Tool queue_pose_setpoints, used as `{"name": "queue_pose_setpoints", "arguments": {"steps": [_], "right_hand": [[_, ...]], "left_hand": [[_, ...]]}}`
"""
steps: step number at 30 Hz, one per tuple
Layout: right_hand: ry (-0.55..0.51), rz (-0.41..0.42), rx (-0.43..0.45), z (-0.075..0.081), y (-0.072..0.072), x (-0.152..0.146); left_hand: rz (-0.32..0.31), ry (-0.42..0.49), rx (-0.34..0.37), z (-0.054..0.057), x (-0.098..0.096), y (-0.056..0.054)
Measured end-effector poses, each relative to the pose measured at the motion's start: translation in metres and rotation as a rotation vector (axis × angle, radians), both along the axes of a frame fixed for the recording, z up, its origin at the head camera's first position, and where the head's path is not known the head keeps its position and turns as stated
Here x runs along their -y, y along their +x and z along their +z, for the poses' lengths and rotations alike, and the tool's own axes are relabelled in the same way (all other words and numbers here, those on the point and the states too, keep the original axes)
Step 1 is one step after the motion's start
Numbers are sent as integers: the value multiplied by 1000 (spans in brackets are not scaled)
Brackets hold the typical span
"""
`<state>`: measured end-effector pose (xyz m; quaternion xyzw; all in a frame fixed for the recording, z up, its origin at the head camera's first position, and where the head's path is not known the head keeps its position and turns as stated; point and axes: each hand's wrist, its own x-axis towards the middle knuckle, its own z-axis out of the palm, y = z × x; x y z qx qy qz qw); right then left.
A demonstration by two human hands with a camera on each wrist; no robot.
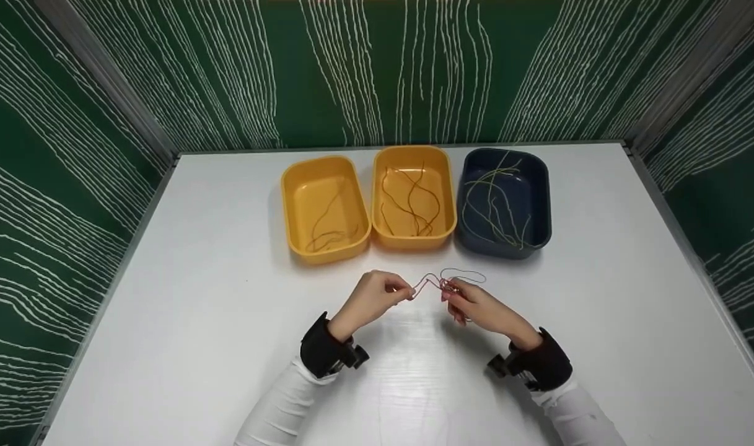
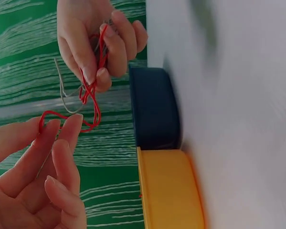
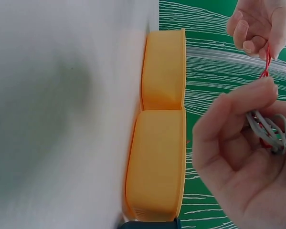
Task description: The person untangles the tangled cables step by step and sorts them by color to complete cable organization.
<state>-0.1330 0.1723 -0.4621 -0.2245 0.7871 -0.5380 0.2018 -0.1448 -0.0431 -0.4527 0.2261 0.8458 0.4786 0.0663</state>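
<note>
My left hand (image 1: 375, 296) pinches a red string (image 2: 99, 114) between thumb and fingertips. The right hand (image 1: 483, 308) grips a small tangled bundle of red and grey strings, its fingers curled round it. Between the two hands the red string runs in a short, bent stretch. A grey string (image 3: 264, 131) lies in several loops across the right palm. Beyond the right fingers, a dark-looking loop (image 1: 476, 271) sticks out towards the boxes. Part of the bundle is hidden inside the right hand.
Past the hands stand three boxes side by side: a yellow box (image 1: 302, 204) with thin strings, another yellow box (image 1: 414, 240) with brownish strings, and a navy box (image 1: 539, 210) with yellowish strings. They stand on a white table (image 1: 215, 248) before green, white-streaked walls (image 1: 327, 124).
</note>
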Motion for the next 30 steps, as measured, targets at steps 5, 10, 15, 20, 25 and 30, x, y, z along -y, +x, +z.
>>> {"name": "queue_pose_setpoints", "arguments": {"steps": [5, 10, 15, 20, 25, 30], "right_hand": [[1, 2, 2, 0, 0, -1], [-6, 2, 9, 1, 0, -2], [-10, -1, 8, 1, 0, -4], [2, 2, 2, 1, 1, -8], [7, -4, -1, -1, 1, -13], [1, -11, 9, -3, 1, -16]], "left_hand": [[22, -3, 24, -2, 1, -2], [34, 8, 42, -4, 4, -5], [45, 31, 45, -4, 7, -7], [63, 54, 41, -3, 13, -9], [97, 83, 42, -1, 21, -11], [118, 101, 42, 2, 26, -12]]}}
